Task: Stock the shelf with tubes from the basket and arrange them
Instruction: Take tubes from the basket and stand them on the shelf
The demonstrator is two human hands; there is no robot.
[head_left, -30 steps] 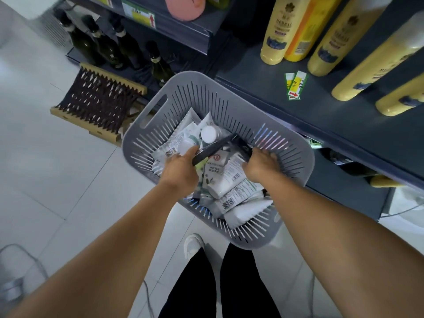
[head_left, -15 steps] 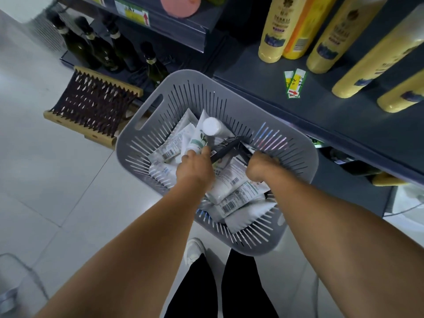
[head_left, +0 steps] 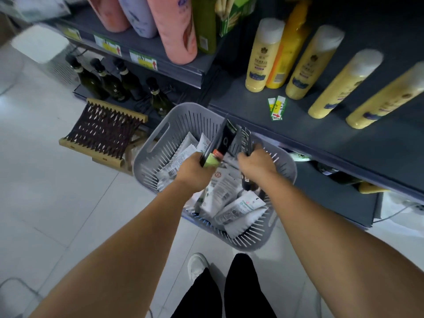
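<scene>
I see my left hand [head_left: 195, 173] over the grey slatted basket [head_left: 158, 143], its fingers wrapped round the lower end of a black tube [head_left: 223, 143] with a green and orange band near my grip. The tube points up and away toward the dark shelf [head_left: 321, 134], its far end above the basket's back rim. My right hand [head_left: 257, 164] is just beside it, fingers curled round a second dark tube [head_left: 247, 140] that also rises over the back rim; motion blur hides its label. The two raised tubes sit close together, and I cannot tell whether they touch.

Below my hands the basket holds a loose heap of white tubes [head_left: 220, 191] lying flat, barcodes showing on several. The basket stands on the pale tiled floor against the front of the shelf unit.

On the shelf, beyond the basket, yellow bottles [head_left: 261, 56] with white caps stand in a row, with a small green and white tag [head_left: 277, 109] lying in front of them. To the left, dark glass bottles [head_left: 107, 81] stand on a lower shelf behind a folding wooden stool [head_left: 103, 131].
</scene>
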